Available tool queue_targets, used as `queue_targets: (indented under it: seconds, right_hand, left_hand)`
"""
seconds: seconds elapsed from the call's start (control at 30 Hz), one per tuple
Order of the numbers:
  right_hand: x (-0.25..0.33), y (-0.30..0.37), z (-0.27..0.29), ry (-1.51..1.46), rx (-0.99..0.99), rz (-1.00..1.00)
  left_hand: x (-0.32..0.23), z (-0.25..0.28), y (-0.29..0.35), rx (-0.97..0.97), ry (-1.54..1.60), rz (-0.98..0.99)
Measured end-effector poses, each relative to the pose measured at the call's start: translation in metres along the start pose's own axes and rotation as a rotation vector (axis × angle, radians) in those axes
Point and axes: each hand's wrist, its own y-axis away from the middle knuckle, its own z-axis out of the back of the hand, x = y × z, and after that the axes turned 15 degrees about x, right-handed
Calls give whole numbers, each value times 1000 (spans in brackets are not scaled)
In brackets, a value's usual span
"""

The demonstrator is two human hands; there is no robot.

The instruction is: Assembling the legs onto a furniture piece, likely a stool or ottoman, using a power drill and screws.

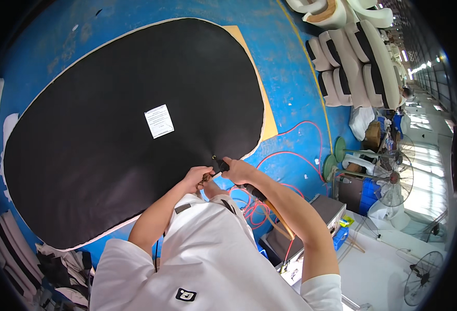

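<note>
A large oval upholstered piece (109,72) lies in front of me, its upward face covered in black fabric with a pale edge. A white label (159,121) is on that fabric. My right hand (236,172) is closed around a black air tool (254,192), whose front end is at the fabric near the piece's close right edge. Just beyond that end is a small yellowish fitting (214,156). Close beside the tool, my left hand (197,177) has its fingers pinched together over small dark bits that are too small to name.
Red hose (257,210) lies coiled on the blue floor (285,67) to my right. Tan board (271,127) shows under the piece's right edge. Stacked cushioned parts (353,65) stand far right, with fans (394,178) nearer. A grey case (319,215) is by my right arm.
</note>
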Motion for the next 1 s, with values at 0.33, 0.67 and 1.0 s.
queue_targets:
  seconds: [0.33,0.67,1.0]
  right_hand:
    - [13,17,14,-175,104,-42]
    - [5,70,-17,-217,-40,20]
    - [-41,113,-106,-1099,-185,329]
  left_hand:
    - [16,-3,-67,1,584,-169]
    - [2,-19,-16,54,386,-234]
    - [-28,-41,20,156,200,-321]
